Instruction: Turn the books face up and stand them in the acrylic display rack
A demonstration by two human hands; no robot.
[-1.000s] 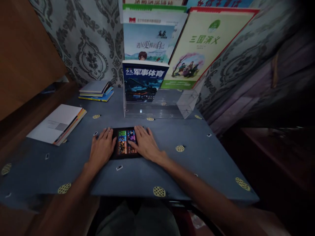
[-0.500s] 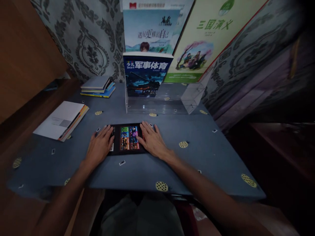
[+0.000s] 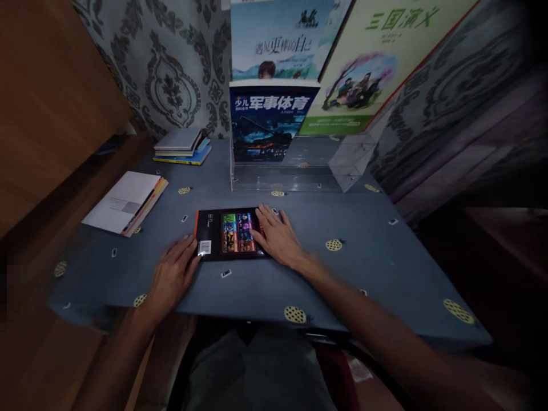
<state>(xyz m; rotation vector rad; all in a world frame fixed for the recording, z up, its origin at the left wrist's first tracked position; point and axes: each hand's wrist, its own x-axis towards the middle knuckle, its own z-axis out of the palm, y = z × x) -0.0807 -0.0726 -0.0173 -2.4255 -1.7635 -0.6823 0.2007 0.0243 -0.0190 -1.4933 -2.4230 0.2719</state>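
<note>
A closed black book lies flat on the blue tablecloth, showing colourful pictures, a white barcode and an orange spine along its left edge. My right hand rests flat over the book's right end, fingers stretched out, covering that edge. At the lower left corner is my left hand, fingers stretched out and lying on the cloth, the fingertips at the spine. Neither hand is wrapped round anything.
A clear acrylic stand at the back holds a dark blue book, a light blue book and a green book. Left of it lie a book stack and a white-covered pile.
My left hand has slid off the book's left end, toward me, uncovering the barcode and orange spine. My right hand stays on the book. The whole view has shifted slightly.
</note>
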